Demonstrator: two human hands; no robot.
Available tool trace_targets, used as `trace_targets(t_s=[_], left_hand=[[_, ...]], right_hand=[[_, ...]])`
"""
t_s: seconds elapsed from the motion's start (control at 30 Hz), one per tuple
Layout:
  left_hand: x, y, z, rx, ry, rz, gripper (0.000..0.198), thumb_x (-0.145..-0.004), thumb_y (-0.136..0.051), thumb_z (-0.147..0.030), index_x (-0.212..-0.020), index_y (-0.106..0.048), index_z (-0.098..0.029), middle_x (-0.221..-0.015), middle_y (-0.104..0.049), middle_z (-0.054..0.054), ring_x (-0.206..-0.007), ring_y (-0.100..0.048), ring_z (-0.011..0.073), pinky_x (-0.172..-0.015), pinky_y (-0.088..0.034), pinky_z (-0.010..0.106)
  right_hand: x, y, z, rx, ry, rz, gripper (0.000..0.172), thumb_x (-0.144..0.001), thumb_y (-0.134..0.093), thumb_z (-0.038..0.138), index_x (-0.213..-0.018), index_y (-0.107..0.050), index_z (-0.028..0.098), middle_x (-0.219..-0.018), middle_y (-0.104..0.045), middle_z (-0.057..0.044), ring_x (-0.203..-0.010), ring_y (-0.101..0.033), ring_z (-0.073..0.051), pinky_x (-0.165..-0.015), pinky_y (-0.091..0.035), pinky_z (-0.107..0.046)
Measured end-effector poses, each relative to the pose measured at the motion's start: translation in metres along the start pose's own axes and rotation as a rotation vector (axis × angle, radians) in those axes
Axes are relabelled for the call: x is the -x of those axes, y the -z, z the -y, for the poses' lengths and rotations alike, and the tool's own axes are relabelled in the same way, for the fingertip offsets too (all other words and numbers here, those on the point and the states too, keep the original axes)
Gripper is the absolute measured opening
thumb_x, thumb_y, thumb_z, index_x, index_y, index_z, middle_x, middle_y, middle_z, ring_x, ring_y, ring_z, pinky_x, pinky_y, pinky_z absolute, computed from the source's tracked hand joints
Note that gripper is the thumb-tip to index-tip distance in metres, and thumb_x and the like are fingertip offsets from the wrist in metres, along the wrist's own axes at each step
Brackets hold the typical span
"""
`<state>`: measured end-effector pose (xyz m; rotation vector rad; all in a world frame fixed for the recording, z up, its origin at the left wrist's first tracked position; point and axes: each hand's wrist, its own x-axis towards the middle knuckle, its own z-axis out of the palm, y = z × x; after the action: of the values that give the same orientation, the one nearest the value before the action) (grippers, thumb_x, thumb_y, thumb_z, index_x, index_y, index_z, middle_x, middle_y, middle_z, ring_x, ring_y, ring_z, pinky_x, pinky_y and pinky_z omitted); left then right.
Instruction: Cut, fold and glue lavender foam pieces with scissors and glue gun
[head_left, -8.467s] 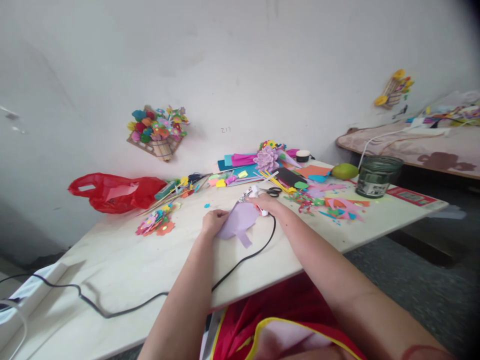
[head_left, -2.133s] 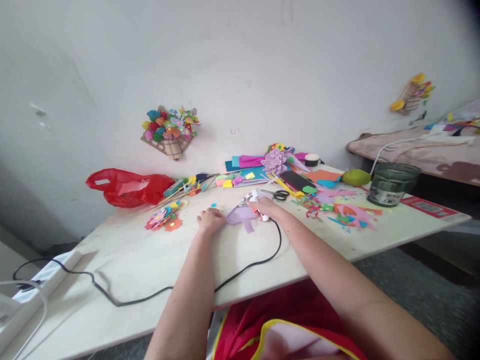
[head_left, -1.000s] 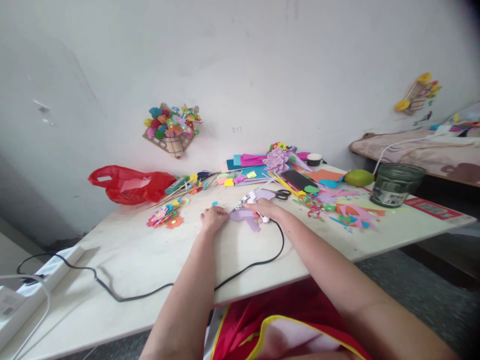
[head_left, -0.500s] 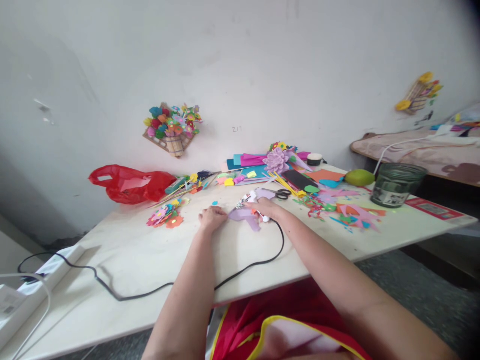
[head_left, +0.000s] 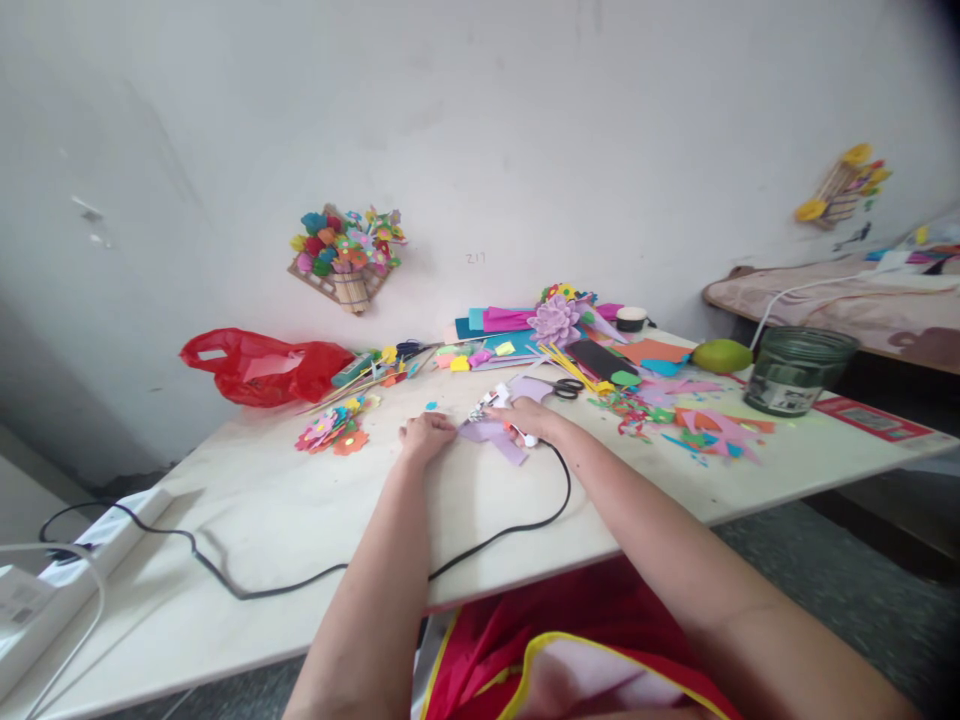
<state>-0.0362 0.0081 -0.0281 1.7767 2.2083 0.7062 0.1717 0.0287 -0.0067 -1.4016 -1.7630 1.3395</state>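
A lilac foam piece (head_left: 491, 437) lies on the pale table (head_left: 300, 520) between my hands. My left hand (head_left: 426, 436) is curled, its fingers pinching the piece's left edge. My right hand (head_left: 531, 414) is closed round a white glue gun (head_left: 496, 398), whose nozzle points at the foam. The gun's black cord (head_left: 480, 540) runs back over the table to a white power strip (head_left: 67, 575) at the left edge.
Black scissors (head_left: 564, 385), a black phone (head_left: 596, 357), stacked coloured foam sheets (head_left: 495, 322), a lilac foam flower (head_left: 553, 320) and cut scraps (head_left: 697, 425) lie behind and to the right. A dark glass jar (head_left: 799, 370), a green fruit (head_left: 720, 355), a red plastic bag (head_left: 259, 365) and small foam flowers (head_left: 330, 432) also stand about.
The lilac piece, broad and flat several seconds ago, now looks folded narrower. Both hands stay on it and the glue gun, barely moving over the last second.
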Motion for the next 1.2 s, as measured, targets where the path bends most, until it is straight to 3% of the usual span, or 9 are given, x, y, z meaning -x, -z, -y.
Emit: trace_targets(t_s=[0.1,0.6,0.9,1.07,1.2], left_hand=[[-0.001,0.0,0.001,0.0,-0.008,-0.004,0.013,-0.063,-0.062,-0.035,-0.074,-0.069,-0.031,-0.114,-0.06,-0.007,-0.11,-0.048,0.0235,-0.095,-0.027,0.04],[0.004,0.005,-0.001,0.017,-0.022,-0.004,0.011,-0.063,-0.065,-0.032,-0.074,-0.07,-0.03,-0.103,-0.066,-0.005,-0.102,-0.055,0.0209,-0.093,-0.032,0.035],[0.003,0.003,0.001,0.071,-0.043,0.009,0.008,-0.065,-0.063,-0.029,-0.071,-0.069,-0.028,-0.113,-0.061,-0.006,-0.105,-0.053,0.0191,-0.097,-0.028,0.034],[0.002,0.002,0.002,0.063,-0.044,0.016,0.01,-0.065,-0.063,-0.03,-0.073,-0.069,-0.028,-0.114,-0.06,-0.006,-0.107,-0.051,0.0196,-0.098,-0.026,0.035],[0.001,0.002,0.002,0.024,-0.046,0.027,0.014,-0.064,-0.062,-0.031,-0.076,-0.069,-0.029,-0.116,-0.059,-0.006,-0.109,-0.049,0.0219,-0.099,-0.024,0.039]], right_hand=[[0.001,-0.001,0.001,0.013,0.042,0.06,0.046,-0.065,-0.061,0.059,-0.062,-0.047,0.015,-0.043,-0.047,0.003,-0.033,-0.043,-0.008,-0.032,-0.033,-0.019],[0.006,-0.002,0.006,0.039,0.048,0.071,0.048,-0.063,-0.061,0.061,-0.062,-0.047,0.015,-0.042,-0.046,0.003,-0.033,-0.043,-0.008,-0.033,-0.033,-0.02],[0.005,-0.004,0.005,0.067,0.078,0.094,0.048,-0.064,-0.059,0.062,-0.06,-0.046,0.016,-0.041,-0.045,0.004,-0.032,-0.042,-0.008,-0.032,-0.033,-0.019],[0.007,0.0,0.006,0.054,0.082,0.087,0.049,-0.064,-0.059,0.062,-0.061,-0.048,0.015,-0.042,-0.047,0.003,-0.032,-0.044,-0.009,-0.031,-0.033,-0.019],[0.003,0.009,0.002,-0.047,0.109,-0.002,0.047,-0.067,-0.057,0.061,-0.065,-0.051,0.014,-0.043,-0.048,0.003,-0.032,-0.044,-0.008,-0.031,-0.034,-0.019]])
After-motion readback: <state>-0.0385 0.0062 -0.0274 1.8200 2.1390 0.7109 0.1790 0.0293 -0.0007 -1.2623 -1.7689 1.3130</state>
